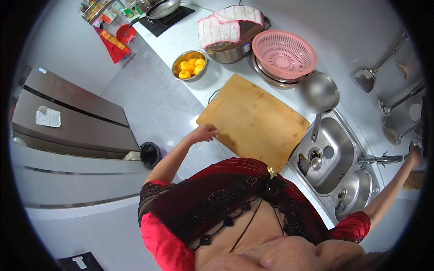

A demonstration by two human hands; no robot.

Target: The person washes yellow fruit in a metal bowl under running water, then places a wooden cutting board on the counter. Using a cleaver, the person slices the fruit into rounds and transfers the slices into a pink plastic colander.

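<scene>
My left hand [204, 132] hovers at the near-left edge of a wooden cutting board [257, 115], fingers loosely curled with nothing in them. Whether it touches the board is hard to tell. A darker damp-looking patch marks the board's near side. Far to the right, my right hand [414, 157] reaches to the wall beyond the faucet [383, 159], beside hanging metal utensils. Its fingers are too dim at the picture's rim to show what they hold. Past the board stands a steel bowl [176, 71] of several peeled orange-yellow fruits [191, 67].
A pink plastic colander [284, 56] rests on steel basins. A long-handled steel pan [317, 93] extends its handle over the double-bowl sink [339, 149]. Cloths [220, 28] cover a large pot. A ladle [366, 79] hangs on the wall; a bin [151, 155] stands on the floor.
</scene>
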